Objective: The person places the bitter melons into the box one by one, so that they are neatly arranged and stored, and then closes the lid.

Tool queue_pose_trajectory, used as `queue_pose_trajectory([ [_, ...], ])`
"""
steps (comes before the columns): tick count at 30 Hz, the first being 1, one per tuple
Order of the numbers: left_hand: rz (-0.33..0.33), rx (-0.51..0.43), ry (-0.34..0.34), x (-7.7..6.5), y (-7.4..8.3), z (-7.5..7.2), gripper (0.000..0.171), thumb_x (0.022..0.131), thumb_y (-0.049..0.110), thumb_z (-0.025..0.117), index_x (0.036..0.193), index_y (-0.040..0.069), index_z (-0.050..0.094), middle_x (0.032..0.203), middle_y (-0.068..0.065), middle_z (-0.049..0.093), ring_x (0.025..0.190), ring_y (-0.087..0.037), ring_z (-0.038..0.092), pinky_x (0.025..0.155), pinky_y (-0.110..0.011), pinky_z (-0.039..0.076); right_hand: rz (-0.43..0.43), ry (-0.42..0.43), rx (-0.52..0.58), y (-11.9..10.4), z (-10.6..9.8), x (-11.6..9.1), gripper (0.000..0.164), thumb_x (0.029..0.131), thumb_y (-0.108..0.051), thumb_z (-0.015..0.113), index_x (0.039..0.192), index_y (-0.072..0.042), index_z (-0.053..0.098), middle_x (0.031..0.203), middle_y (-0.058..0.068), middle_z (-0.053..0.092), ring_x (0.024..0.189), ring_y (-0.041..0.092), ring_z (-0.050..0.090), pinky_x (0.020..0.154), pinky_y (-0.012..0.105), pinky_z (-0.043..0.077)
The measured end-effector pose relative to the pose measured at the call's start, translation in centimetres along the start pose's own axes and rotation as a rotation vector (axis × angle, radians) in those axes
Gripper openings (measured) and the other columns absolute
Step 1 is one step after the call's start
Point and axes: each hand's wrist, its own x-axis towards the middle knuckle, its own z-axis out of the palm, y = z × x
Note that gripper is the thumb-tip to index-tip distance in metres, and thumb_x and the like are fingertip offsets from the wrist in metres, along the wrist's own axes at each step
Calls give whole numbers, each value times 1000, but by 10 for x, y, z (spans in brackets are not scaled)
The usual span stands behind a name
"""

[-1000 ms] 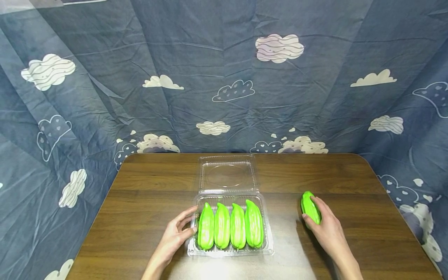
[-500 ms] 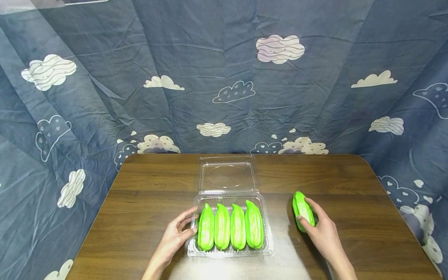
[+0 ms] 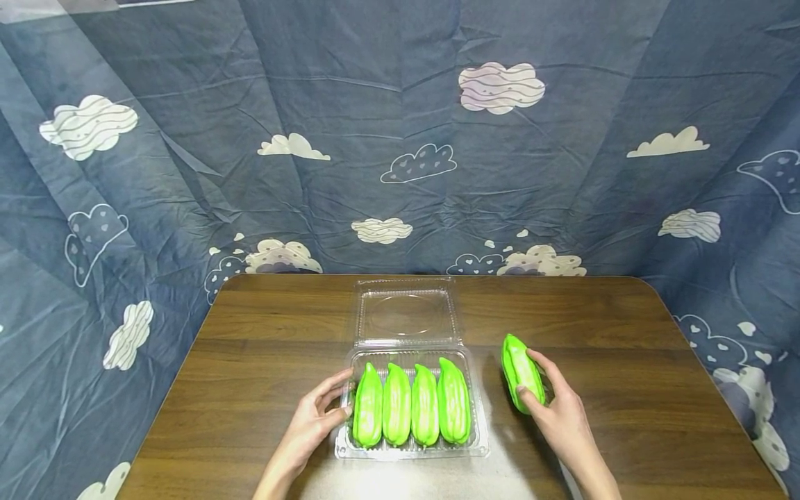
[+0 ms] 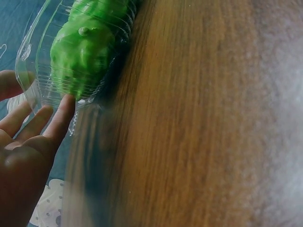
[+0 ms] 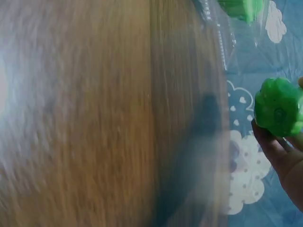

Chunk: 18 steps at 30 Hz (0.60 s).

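Observation:
A clear plastic clamshell container (image 3: 475, 430) lies on the table with its lid (image 3: 406, 312) folded back. Several bright green, ridged bitter melons (image 3: 396, 406) stand side by side in it, pointed ends away from me. My left hand (image 3: 312, 417) holds the container's left edge, its thumb at the rim and fingertips against the side wall (image 4: 45, 75). To the right of the container, my right hand (image 3: 559, 406) grips another bitter melon (image 3: 521, 371) between thumb and fingers. Its rounded, lobed end faces the right wrist camera, held above the table there.
The brown wooden table (image 3: 262, 361) has rounded far corners. Behind it and along both sides hangs a dark blue cloth (image 3: 350, 83) with a cloud print.
My right hand has carried its bitter melon leftward, closer to the container, and the melon's pointed end has risen slightly. The left hand and the container have stayed in place.

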Motion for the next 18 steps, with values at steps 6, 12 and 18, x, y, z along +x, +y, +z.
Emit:
queue_pose_trajectory([
  [6, 14, 7, -8, 1, 0, 0, 63, 83, -7, 66, 142, 4, 49, 149, -15, 43, 133, -37, 41, 96, -30, 48, -7, -37, 85, -5, 6, -2, 65, 89, -9, 72, 147, -19, 44, 134, 24, 54, 107, 37, 60, 73, 26, 54],
  [12, 18, -3, -9, 0, 0, -1, 63, 83, -8, 66, 142, 3, 49, 148, -18, 43, 133, -38, 41, 95, -29, 48, -5, -33, 81, -11, 8, -2, 66, 87, -11, 74, 146, -24, 46, 136, 17, 56, 100, 35, 64, 71, 31, 52],
  [18, 16, -13, -8, 0, 1, -1, 63, 83, -9, 65, 142, 3, 49, 148, -17, 43, 133, -38, 40, 95, -28, 48, 5, -38, 89, -19, 7, -1, 65, 87, -16, 75, 145, -27, 47, 134, 15, 57, 99, 31, 64, 68, 31, 52],
])
